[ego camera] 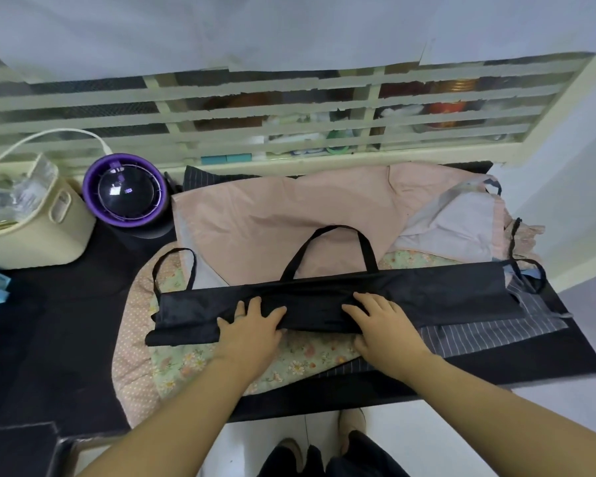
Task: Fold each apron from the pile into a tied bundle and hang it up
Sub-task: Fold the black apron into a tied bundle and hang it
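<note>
A black apron (427, 294) lies folded into a long narrow band across the top of the pile. Its neck loop (327, 249) arches away from me, and thin tie straps (172, 270) trail at both ends. My left hand (252, 325) presses flat on the band left of centre, fingers spread. My right hand (379, 321) presses flat on it right of centre, fingers pointing toward the left hand. Beneath lie a pink apron (272, 218), a floral one (221, 359) and a striped one (479, 332).
The pile sits on a black table (66, 339). At the left stand a purple-rimmed round fan (124, 191) and a cream container (38, 232). A cream slatted grille (255, 115) runs behind. White floor and my shoes (351, 421) show below.
</note>
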